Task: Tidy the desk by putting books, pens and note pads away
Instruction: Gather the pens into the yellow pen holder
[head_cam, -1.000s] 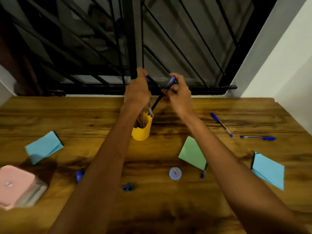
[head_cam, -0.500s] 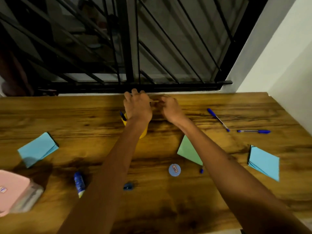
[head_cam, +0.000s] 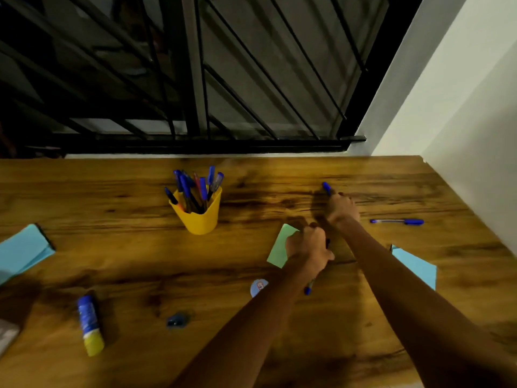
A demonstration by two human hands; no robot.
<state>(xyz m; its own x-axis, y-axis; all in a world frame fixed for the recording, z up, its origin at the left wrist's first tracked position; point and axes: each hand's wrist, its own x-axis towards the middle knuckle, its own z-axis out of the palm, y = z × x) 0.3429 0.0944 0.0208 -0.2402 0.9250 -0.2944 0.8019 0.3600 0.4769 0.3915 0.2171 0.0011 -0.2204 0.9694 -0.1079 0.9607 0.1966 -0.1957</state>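
Reaching right of the yellow cup (head_cam: 199, 212), the left hand (head_cam: 307, 249) is curled around a pen (head_cam: 309, 289) beside the green pad (head_cam: 279, 246), its blue end pointing back toward the person, its long axis running near-to-far. Farther right of the cup, the right hand (head_cam: 342, 209) pinches a second pen (head_cam: 326, 187), cap aimed away and leftward. Lifting both together could fumble one or snag the pad, I judge; a third pen (head_cam: 397, 221) lies crosswise, farthest right.

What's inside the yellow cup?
The yellow cup holds a bunch of pens, mostly blue-capped, standing upright and leaning outward. Their lower ends and the cup's bottom are hidden by its wall.
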